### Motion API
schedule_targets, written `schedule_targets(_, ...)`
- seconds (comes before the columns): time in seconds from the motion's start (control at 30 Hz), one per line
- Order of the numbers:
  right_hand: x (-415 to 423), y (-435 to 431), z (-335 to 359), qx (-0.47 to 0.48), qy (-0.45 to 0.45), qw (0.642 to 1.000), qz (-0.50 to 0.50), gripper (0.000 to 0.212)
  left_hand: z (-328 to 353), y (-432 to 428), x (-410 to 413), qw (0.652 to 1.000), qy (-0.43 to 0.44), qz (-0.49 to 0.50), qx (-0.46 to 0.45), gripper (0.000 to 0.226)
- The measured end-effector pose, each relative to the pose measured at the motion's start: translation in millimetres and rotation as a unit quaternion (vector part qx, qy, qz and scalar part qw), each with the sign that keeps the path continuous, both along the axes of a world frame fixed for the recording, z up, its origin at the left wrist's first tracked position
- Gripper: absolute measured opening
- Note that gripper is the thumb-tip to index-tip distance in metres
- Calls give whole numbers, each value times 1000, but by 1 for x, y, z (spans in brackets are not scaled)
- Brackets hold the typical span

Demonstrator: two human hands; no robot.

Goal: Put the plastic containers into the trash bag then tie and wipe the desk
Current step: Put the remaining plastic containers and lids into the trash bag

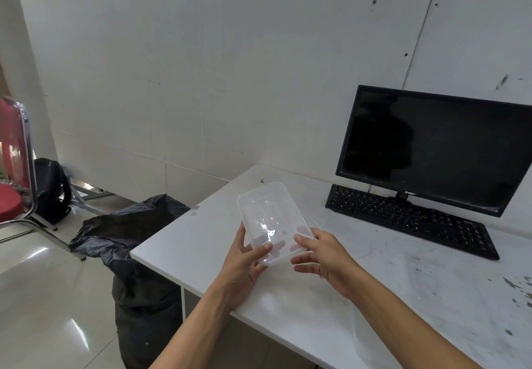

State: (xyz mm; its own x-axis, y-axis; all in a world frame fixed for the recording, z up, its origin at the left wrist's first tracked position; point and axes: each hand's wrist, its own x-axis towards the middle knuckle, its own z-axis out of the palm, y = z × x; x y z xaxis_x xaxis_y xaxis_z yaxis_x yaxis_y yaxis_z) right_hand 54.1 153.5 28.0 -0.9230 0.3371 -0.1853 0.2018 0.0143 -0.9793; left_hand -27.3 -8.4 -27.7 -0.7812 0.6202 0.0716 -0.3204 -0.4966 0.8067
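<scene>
A: Entry, largest first. What is taking up the lower right of the frame?

B: The white desk point(288, 305), scuffed and speckled with dark marks toward the right edge. A black monitor point(437, 149) is standing at right centre, screen dark, with a black keyboard point(411, 220) lying just in front of it.

A: And left of the desk?

B: A black trash bag point(129, 233) is slumping on the floor against the desk's left corner, its mouth gaping open. A red chair point(13, 167) with a chrome frame is showing at the left edge, a black backpack point(51, 190) sitting behind it by the wall.

A: The task item?

B: One clear plastic container point(273, 221) is being held above the desk near frame centre, tilted, its open side facing the camera.

A: Grip state?

B: The left hand point(244, 265) is grasping the container's near left corner, thumb lying across the rim. The right hand point(322, 256) is pinching the near right corner, thumb on top, fingers beneath. Both grips are clenching the same container.
</scene>
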Motion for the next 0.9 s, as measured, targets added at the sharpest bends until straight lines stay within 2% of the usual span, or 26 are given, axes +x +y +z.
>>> schedule_targets(0.1, -4, -4, 3, -9, -4, 1000, -12, 23, -4, -2, -2, 1000, -14, 17, 8, 75)
schedule_targets(0.2, -13, -10, 7, -47, -4, 999, -4, 29, -5, -18, -10, 997, -30, 62, -34, 71)
schedule_targets(0.3, -33, -22, 12, -38, -13, 999, 21, 31, 1, -56, -33, 980, 1, 153, -126, 54)
schedule_targets(0.4, -71, -46, 15, -40, -23, 998, 45, 35, 8, -112, -67, 950, 36, 268, -158, 36)
schedule_targets(0.5, -120, -75, 12, -33, -27, 997, 71, 33, 5, -164, -99, 899, 24, 398, -180, 25)
schedule_targets(0.57, -159, -96, 8, -10, -20, 997, 79, 32, -13, -195, -124, 840, -25, 494, -224, 25)
schedule_targets(0.63, -193, -115, 7, 36, 0, 997, 72, 32, -37, -218, -147, 776, -102, 554, -283, 41)
schedule_targets(0.7, -230, -137, 3, 94, 19, 993, 70, 32, -62, -237, -174, 736, -207, 541, -351, 71)
schedule_targets(0.73, -244, -147, 3, 128, 27, 989, 70, 33, -69, -240, -182, 738, -251, 503, -373, 85)
schedule_targets(0.8, -274, -169, -3, 212, 31, 974, 80, 35, -87, -246, -201, 782, -301, 426, -342, 103)
schedule_targets(0.87, -299, -186, -8, 306, 17, 947, 92, 32, -95, -246, -215, 834, -304, 365, -280, 110)
schedule_targets(0.9, -308, -192, -11, 347, -3, 932, 104, 28, -99, -246, -221, 846, -298, 351, -268, 109)
